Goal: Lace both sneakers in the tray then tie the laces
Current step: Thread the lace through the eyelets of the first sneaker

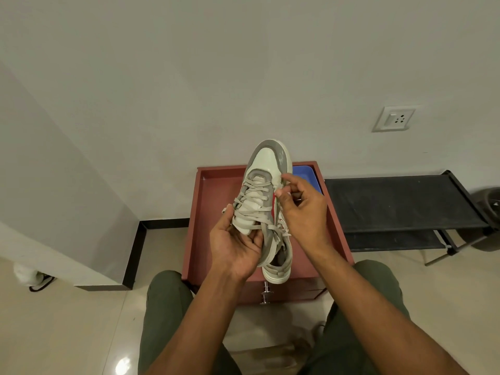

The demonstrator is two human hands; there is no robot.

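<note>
Grey-white sneaker (266,185), red stripe, laces (253,201) loosely crossed

The red cabinet top (216,190) lies bare at nine o'clock of the raised sneaker (266,196), open for a hand. At two o'clock the blue tray (307,173) (mostly hidden) and, farther right, the black rack (400,201) block passage.

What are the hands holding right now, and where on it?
The sneaker. The left hand grips its side by the tongue; the right hand pinches its other side near the front eyelets.
</note>
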